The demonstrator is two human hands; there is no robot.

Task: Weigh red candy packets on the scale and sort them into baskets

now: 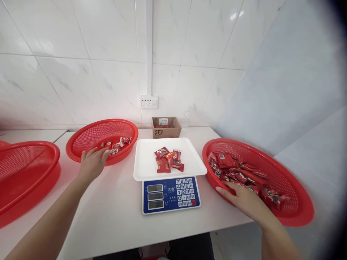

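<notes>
My left hand [93,162] is held over the near rim of a red perforated basket [84,133] at the left, fingers spread and holding nothing. Small red-wrapped snacks [117,146] lie in that basket. At the right, my right hand [241,198] closes over the near rim of another red basket [300,213]; its thumb lies along the rim and the other fingers, partly hidden, reach inside. Many red snack packets [241,171] fill this basket. Between my hands, several red packets [163,165] lie on the white tray [143,159] of a digital scale [171,195].
Behind the scale stands a small open cardboard box [166,133] with red items inside. A third red basket [27,180] is at the far left. A socket [149,102] is on the tiled wall. The white table's front edge [217,227] runs close to my legs.
</notes>
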